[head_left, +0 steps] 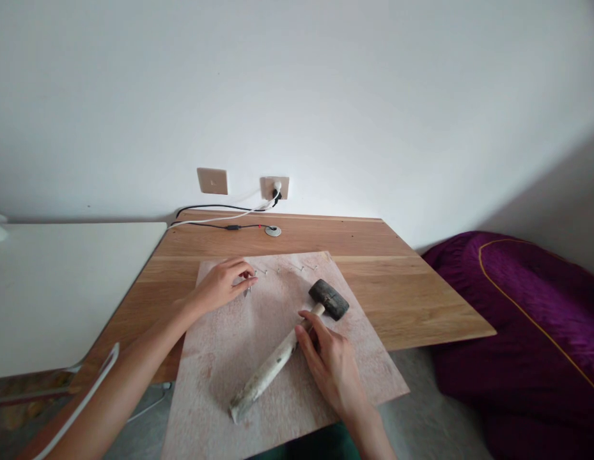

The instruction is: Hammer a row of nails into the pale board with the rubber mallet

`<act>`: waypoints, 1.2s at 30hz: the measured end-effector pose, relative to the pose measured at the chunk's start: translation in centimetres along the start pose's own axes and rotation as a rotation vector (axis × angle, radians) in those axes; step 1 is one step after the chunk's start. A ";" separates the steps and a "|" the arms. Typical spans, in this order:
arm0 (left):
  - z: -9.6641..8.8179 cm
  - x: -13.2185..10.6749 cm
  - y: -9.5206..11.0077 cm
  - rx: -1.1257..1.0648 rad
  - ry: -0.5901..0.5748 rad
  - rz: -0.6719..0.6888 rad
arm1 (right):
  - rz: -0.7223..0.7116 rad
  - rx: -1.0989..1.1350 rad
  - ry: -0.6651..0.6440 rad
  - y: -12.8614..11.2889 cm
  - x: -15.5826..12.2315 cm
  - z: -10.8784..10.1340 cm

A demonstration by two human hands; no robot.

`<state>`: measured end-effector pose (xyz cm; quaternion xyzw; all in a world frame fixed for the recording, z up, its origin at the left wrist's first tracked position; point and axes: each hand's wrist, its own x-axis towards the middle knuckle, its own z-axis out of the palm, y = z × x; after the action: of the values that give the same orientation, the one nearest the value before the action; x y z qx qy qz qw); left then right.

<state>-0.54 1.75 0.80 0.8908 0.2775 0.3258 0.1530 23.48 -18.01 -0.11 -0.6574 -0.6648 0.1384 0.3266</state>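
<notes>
A plywood board [215, 358] with a pale, reddish-flecked face lies on the wooden table. Several nails [266, 273] stand in a row along its far edge. My left hand [227, 280] is at the left end of that row, thumb and fingertips pinched around a small nail [249, 291], partly hidden by the fingers. A rubber mallet [272, 367] with a black head and a worn, whitish handle rests diagonally across the board. My right hand [328, 358] grips its handle just below the head, with the thumb and fingers around the wood.
The board overhangs the near edge of the wooden table [412, 300]. Behind it, cables [220, 220] run to a wall socket [275, 188], near a cable grommet [272, 231]. A white table [71, 287] adjoins on the left. Purple fabric [469, 358] bulges at the right.
</notes>
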 end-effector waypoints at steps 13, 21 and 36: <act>0.2 1.9 -0.6 0.003 -0.144 -0.028 | 0.011 0.040 0.009 -0.3 0.2 -0.2; -0.1 2.8 0.4 0.277 -0.097 0.077 | 0.026 0.044 -0.006 -0.1 0.2 -0.1; 1.1 3.7 0.8 0.128 -0.210 0.010 | 0.017 0.040 -0.004 -0.2 0.2 -0.1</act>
<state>2.86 3.17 2.21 0.9294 0.2757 0.2130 0.1222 23.43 -17.83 0.17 -0.6559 -0.6571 0.1558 0.3374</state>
